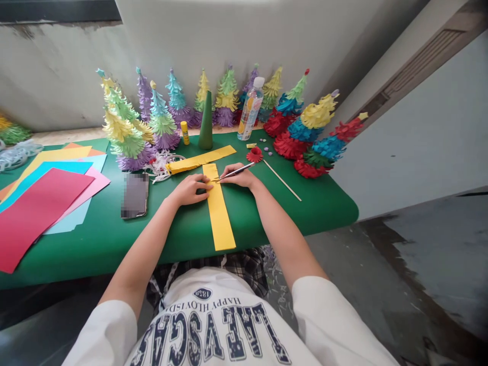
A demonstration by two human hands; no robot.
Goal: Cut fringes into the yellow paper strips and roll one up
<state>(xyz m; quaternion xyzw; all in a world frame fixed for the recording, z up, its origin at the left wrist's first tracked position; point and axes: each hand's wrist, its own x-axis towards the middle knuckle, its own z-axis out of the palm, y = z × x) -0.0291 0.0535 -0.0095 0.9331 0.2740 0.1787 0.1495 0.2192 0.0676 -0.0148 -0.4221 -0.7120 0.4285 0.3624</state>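
On the green tabletop (267,213), a long yellow paper strip (219,208) lies lengthwise toward the person, its near end hanging over the edge. Left hand (189,189) presses flat on the strip's left side, fingers curled down. Right hand (240,177) grips a thin silver tool (233,173), whether scissors or a blade I cannot tell, with its tip on the strip. A second yellow strip (200,159) lies just beyond, near a dark green cone (206,122) and a row of layered paper trees (229,96).
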